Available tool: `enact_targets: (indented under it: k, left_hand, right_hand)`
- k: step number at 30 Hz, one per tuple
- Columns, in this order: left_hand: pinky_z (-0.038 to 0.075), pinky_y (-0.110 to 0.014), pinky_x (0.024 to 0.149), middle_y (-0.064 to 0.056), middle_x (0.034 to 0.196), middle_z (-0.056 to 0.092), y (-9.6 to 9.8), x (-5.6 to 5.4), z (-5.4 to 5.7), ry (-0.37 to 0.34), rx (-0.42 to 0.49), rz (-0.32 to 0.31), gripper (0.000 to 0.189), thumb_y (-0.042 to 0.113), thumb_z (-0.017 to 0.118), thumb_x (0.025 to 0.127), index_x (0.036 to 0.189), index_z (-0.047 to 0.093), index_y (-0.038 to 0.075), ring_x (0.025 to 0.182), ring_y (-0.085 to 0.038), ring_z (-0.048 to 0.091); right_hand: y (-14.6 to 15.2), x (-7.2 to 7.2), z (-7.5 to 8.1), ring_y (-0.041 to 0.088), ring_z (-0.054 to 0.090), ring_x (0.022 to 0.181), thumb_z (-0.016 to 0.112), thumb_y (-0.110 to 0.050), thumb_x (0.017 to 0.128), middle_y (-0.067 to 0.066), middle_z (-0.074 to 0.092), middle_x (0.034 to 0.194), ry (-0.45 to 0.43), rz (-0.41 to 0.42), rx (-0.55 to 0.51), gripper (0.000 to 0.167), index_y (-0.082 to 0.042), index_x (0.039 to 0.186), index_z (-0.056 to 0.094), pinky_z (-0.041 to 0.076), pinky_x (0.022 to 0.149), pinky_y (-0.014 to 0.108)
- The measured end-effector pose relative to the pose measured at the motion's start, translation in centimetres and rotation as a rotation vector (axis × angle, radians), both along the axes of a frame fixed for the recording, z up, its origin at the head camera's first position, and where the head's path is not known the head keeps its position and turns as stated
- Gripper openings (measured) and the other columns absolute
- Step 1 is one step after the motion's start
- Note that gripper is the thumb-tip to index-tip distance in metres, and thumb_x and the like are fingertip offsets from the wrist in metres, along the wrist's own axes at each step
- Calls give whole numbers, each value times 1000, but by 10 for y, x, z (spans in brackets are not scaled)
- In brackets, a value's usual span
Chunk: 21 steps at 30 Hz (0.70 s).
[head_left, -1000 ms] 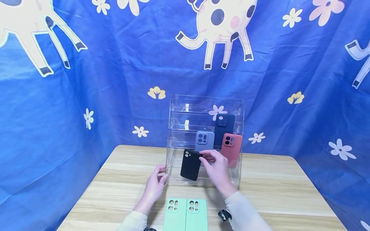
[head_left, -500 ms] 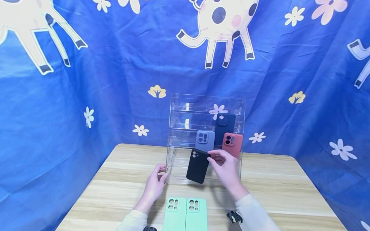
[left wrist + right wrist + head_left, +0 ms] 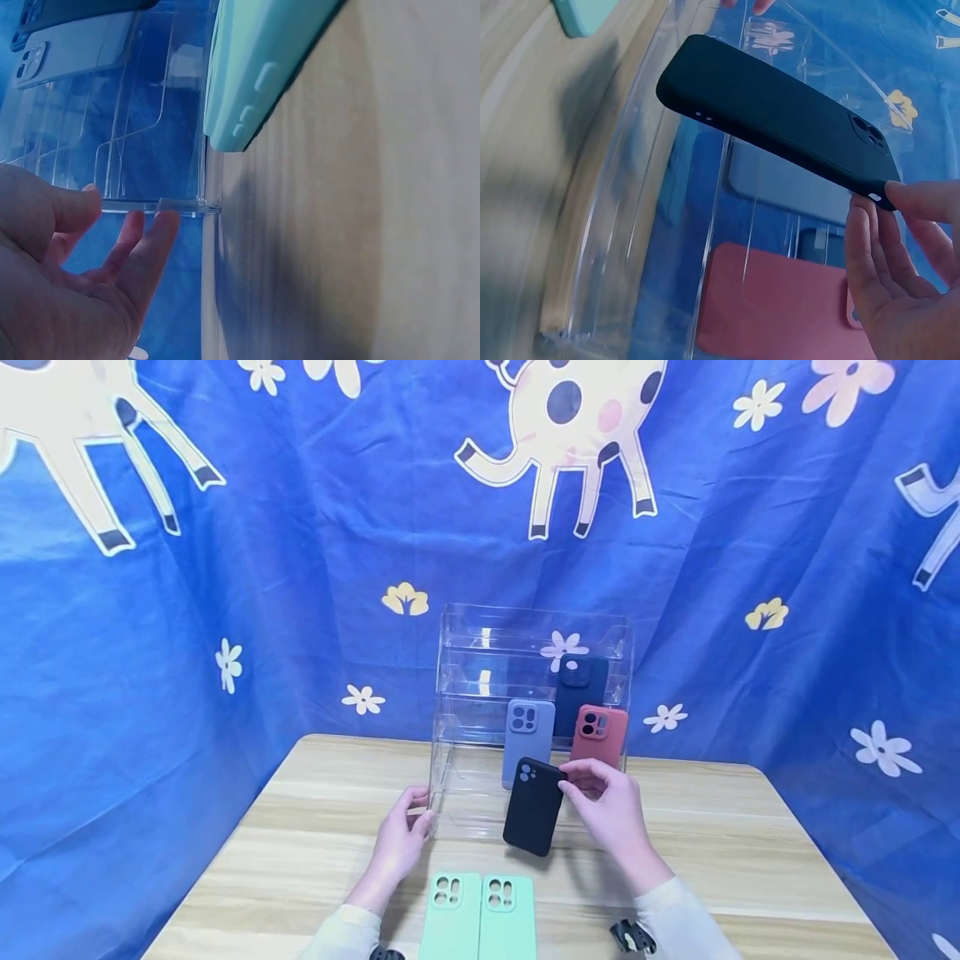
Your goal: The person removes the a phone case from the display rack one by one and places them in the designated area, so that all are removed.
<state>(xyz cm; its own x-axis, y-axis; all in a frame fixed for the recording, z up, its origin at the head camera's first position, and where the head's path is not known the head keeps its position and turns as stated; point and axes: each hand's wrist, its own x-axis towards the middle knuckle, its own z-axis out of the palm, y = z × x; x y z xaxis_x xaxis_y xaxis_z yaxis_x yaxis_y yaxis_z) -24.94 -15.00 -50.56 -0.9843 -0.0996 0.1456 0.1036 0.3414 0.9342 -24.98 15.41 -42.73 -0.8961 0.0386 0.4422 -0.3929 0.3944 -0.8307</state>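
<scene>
Pinched by its upper right corner, a black phone case [image 3: 535, 807] hangs tilted in front of a clear acrylic display rack [image 3: 471, 787]. My right hand [image 3: 611, 806] holds it between thumb and fingertips, as the right wrist view shows too. My left hand [image 3: 401, 835] holds the rack's left side edge low down, thumb and fingertips [image 3: 163, 225] at the clear panel. On the rack stand a lavender-blue phone case [image 3: 528, 735], a dark navy phone case [image 3: 573, 697] and a red phone case [image 3: 600, 735]. The black case overlaps the lavender one's lower part.
Two mint green phone cases [image 3: 450, 922] lie side by side on the wooden table [image 3: 750, 860], near its front and between the forearms. Behind the rack hangs a blue curtain [image 3: 375, 527] with cow and flower prints.
My right hand has drawn the black phone case to the right and down, toward the table's front. More of the lavender case shows now. The left hand has stayed at the rack.
</scene>
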Motion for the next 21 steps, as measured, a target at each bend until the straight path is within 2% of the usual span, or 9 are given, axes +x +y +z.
enact_targets:
  k: [13, 21]
  left_hand:
    - [66, -38, 89, -27, 136, 60, 0, 0, -1, -19, -2, -14, 36, -5, 55, 101, 136, 55, 0, 116, -45, 67]
    - [66, -38, 88, -26, 135, 61, 0, 0, -1, -24, -9, -8, 36, -5, 56, 100, 136, 56, 1, 115, -44, 68]
  right_hand:
    - [30, 7, 3, 11, 73, 84, 81, -3, 86, 8, 77, 98, -193, -59, 82, 22, -12, 105, 79, 61, 76, 17]
    - [46, 12, -3, 11, 73, 75, 81, 0, 84, 11, 78, 95, -231, -36, 81, 21, -6, 105, 78, 62, 71, 19]
